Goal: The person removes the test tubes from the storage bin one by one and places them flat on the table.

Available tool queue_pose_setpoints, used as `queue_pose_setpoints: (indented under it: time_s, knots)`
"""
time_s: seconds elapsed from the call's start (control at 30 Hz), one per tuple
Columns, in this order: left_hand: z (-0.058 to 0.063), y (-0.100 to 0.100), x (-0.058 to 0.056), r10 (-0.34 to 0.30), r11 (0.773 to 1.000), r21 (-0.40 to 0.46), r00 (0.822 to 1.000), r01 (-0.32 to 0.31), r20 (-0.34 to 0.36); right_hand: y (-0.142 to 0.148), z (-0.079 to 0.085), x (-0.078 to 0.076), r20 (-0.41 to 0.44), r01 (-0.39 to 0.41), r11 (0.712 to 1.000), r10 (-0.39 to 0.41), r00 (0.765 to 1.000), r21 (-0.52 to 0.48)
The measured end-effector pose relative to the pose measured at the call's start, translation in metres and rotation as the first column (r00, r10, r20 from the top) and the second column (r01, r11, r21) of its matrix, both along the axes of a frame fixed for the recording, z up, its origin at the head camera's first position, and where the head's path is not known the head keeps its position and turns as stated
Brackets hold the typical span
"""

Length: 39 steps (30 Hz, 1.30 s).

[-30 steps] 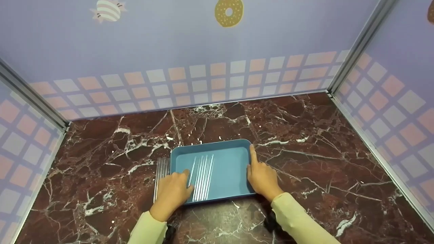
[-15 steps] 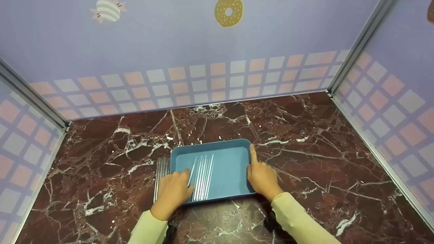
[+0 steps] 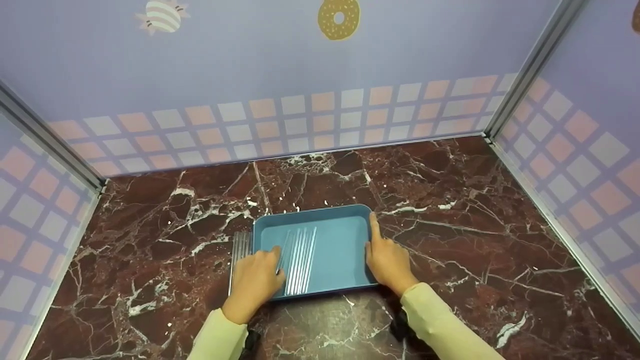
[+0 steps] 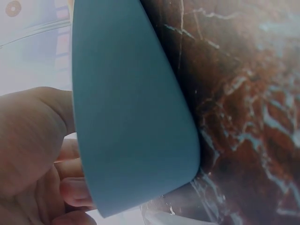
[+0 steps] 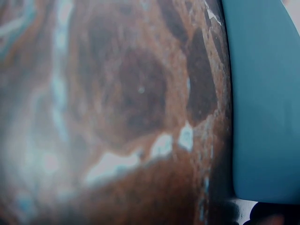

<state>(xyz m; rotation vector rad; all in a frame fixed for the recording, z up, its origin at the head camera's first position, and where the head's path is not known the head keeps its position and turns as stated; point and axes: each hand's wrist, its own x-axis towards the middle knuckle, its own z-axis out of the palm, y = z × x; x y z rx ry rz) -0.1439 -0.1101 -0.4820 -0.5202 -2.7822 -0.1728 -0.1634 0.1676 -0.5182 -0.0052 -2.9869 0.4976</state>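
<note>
A blue rectangular tray (image 3: 340, 250) rests on the marbled surface. Several thin clear tubes (image 3: 301, 262) lie side by side in its left half. My left hand (image 3: 255, 280) reaches over the tray's left wall, index finger and thumb at the leftmost clear tube (image 3: 287, 245), which they seem to pinch. In the left wrist view, the tray wall (image 4: 126, 122) partly hides this hand's thumb and curled fingers. My right hand (image 3: 390, 262) grips the tray's right wall, index finger straight along it. The right wrist view shows mainly the wall's outside (image 5: 267, 112).
More clear tubes (image 3: 240, 245) lie just outside the tray's left wall, partly behind the left hand. Dark red marbled surface (image 3: 475, 240) surrounds the tray. Lilac panels with checked borders (image 3: 320, 117) stand at the back and both sides.
The tube at my left fingertips has tilted slightly and its shine has faded. Both hands and the tray keep nearly the same place; the whole view has shifted a little.
</note>
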Motion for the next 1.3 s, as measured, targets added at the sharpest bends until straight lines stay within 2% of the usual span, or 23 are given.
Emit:
queue_pose_setpoints:
  time_s: [0.17, 0.6, 0.93, 1.3]
  knots:
    - [0.001, -0.001, 0.001, 0.005, 1.0, -0.007, 1.0, -0.004, 0.015, 0.0, -0.001, 0.0, 0.006, -0.004, 1.0, 0.004, 1.0, 0.0]
    - [0.008, -0.002, 0.004, 0.009, 1.0, 0.009, 0.999, -0.008, -0.046, 0.0, 0.001, 0.002, -0.037, -0.017, 1.0, 0.017, 0.999, -0.006]
    - [0.012, -0.004, 0.007, 0.016, 1.0, 0.013, 0.999, -0.015, -0.033, 0.0, 0.001, 0.002, -0.014, -0.005, 1.0, 0.005, 1.0, -0.013]
    - [0.015, -0.006, 0.008, 0.015, 1.0, 0.009, 0.999, -0.015, -0.037, 0.0, 0.0, 0.003, -0.051, -0.009, 1.0, 0.008, 0.999, -0.023]
